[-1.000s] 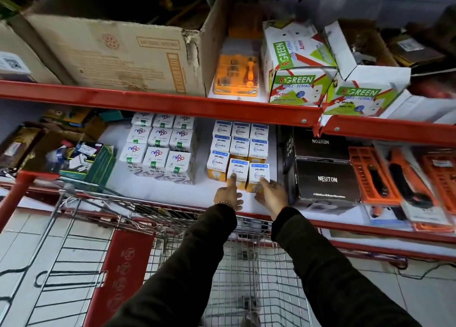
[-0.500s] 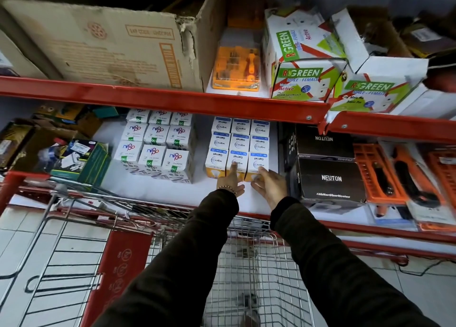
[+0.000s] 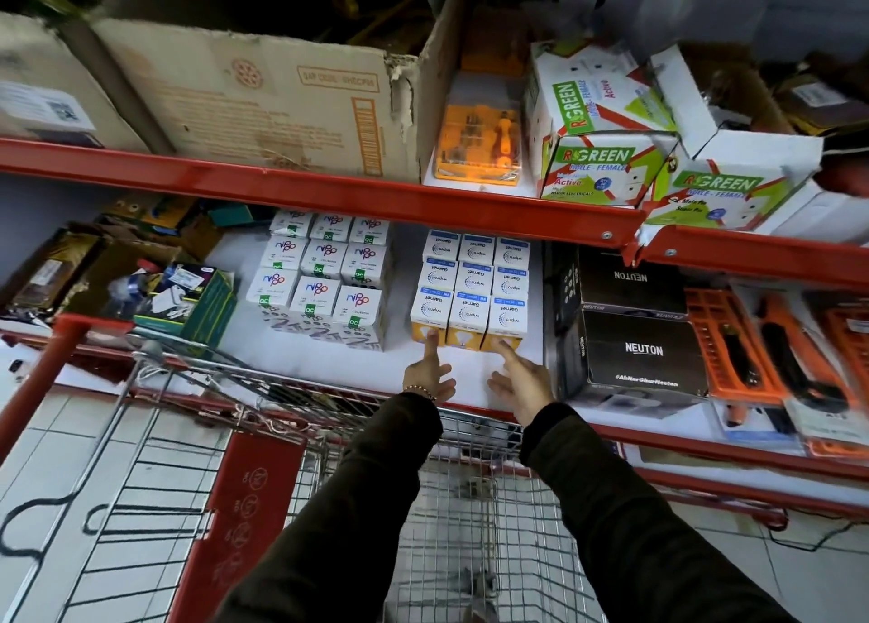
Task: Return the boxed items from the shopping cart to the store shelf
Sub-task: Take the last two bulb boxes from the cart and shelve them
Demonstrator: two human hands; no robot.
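Both hands are reaching over the shopping cart [image 3: 263,434] to the white shelf [image 3: 329,359], the left hand [image 3: 430,375] and right hand [image 3: 519,380] each open with fingers loosely spread, holding nothing, fingertips touching the orange front faces of the Wipro Garnet bulb boxes [image 3: 470,293]. Those boxes are sitting in a three-by-three block between the Nippo boxes [image 3: 324,279] and the black Neuton cartons [image 3: 639,331]. Squaring the front row seems to be the step: pushing evenly and gently, keeping the block from skewing.
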